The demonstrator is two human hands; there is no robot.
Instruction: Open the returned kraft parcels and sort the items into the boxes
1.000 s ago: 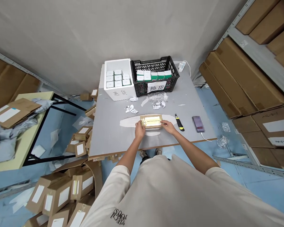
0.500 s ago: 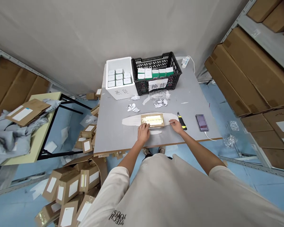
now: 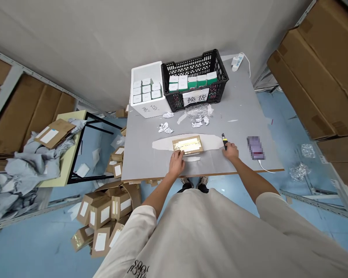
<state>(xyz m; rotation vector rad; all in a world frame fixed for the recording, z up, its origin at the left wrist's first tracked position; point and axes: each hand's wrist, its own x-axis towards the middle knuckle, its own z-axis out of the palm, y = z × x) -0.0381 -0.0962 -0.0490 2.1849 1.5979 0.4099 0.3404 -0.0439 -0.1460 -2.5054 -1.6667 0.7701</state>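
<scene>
A person is standing at a gray table (image 3: 150, 166) and working with two bare hands. A flat brown box (image 3: 188, 145) with shiny gold tape on top is lying in the middle of the table, close to the near edge, on a long white patch (image 3: 162, 144). Its long side is running from left to right across the table. The left hand (image 3: 176, 163) is nearer to the box and is sitting just below its near left corner. Its fingers are loose and are not closing around the box. The right hand (image 3: 230, 151) is farther from the box, off to its right. That hand is curling a little at the low end of a yellow and black box knife (image 3: 224, 141), but I can't tell if it is gripping the knife. The knife is pointing away from the person. Past the box, a white foam box (image 3: 146, 110) and a black basket (image 3: 174, 102) are both holding small white and green boxes. Bits of crumpled paper (image 3: 164, 127) are lying near them, and a blurry phone (image 3: 255, 148) is lying to the right.
</scene>
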